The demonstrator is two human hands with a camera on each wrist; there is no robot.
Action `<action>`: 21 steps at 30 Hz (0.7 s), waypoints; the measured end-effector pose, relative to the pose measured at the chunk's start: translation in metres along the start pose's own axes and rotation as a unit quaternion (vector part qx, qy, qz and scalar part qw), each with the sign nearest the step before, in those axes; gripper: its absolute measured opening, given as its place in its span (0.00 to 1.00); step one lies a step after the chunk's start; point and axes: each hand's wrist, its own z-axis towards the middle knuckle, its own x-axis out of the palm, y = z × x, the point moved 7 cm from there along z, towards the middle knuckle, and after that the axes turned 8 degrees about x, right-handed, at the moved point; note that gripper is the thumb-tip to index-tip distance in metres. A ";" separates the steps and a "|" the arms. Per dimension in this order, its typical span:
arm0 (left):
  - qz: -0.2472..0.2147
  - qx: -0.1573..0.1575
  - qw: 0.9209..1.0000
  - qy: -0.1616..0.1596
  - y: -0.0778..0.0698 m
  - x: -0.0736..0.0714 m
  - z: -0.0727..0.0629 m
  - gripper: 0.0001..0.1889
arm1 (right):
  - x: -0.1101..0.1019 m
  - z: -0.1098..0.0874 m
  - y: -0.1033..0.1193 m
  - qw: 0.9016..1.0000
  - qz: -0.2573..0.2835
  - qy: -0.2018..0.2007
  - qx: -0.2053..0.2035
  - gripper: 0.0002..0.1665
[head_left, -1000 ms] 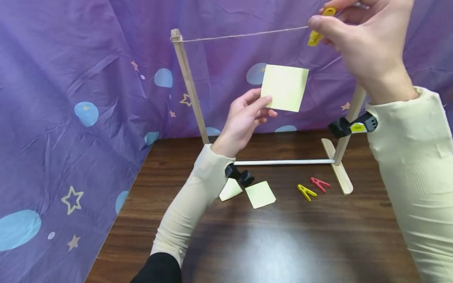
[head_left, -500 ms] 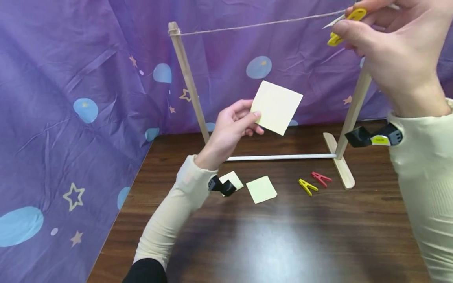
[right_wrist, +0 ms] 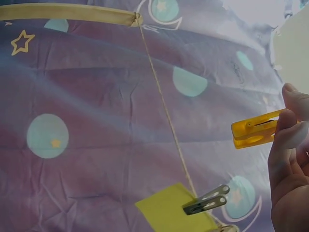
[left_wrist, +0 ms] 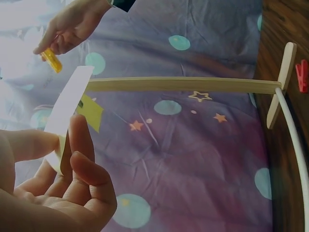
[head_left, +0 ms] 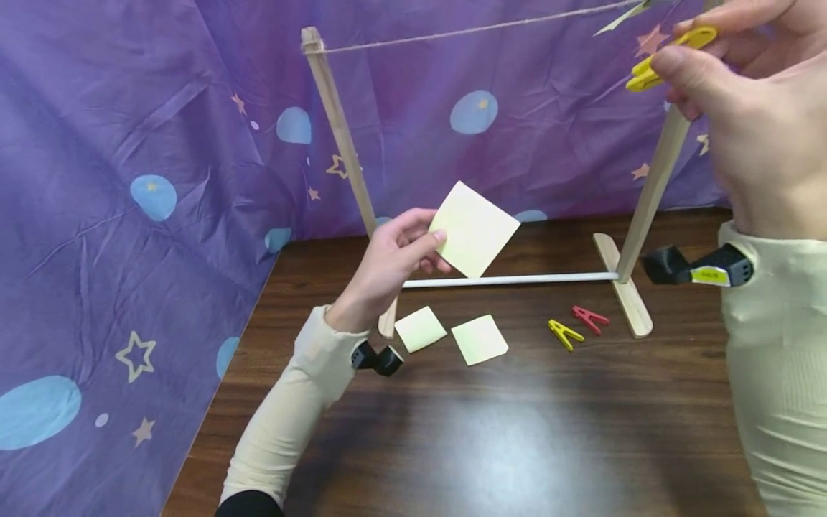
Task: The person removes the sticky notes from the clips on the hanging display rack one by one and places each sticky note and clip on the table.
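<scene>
My left hand (head_left: 397, 255) pinches a pale yellow sticky note (head_left: 474, 231) by its left corner, thumb in front, below the string (head_left: 478, 27). In the left wrist view the note (left_wrist: 71, 104) appears nearly edge-on. My right hand (head_left: 762, 93) pinches a yellow clothespin (head_left: 672, 61) between thumb and fingers, its jaws pointing left, at the upper right. From the right wrist, the clothespin (right_wrist: 256, 129) shows apart from the string (right_wrist: 161, 99). A dark grey clothespin (right_wrist: 206, 199) clips another yellow note (right_wrist: 176, 210) to the string near its right end.
The string spans two wooden posts (head_left: 339, 129), joined low down by a white rod (head_left: 510, 280). Two notes (head_left: 420, 329) lie on the dark wood table (head_left: 452, 445). A yellow clothespin (head_left: 565, 334) and a red clothespin (head_left: 590, 319) lie near the right foot (head_left: 633, 309). Purple cloth hangs behind.
My left hand has moved down and left with the note, which has turned so a corner points up. My right hand has shifted right with the clothespin, away from the string.
</scene>
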 end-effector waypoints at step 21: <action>0.077 -0.009 0.997 0.026 0.032 -0.016 -0.030 0.15 | -0.025 -0.031 -0.016 0.997 0.067 -0.012 0.040 0.20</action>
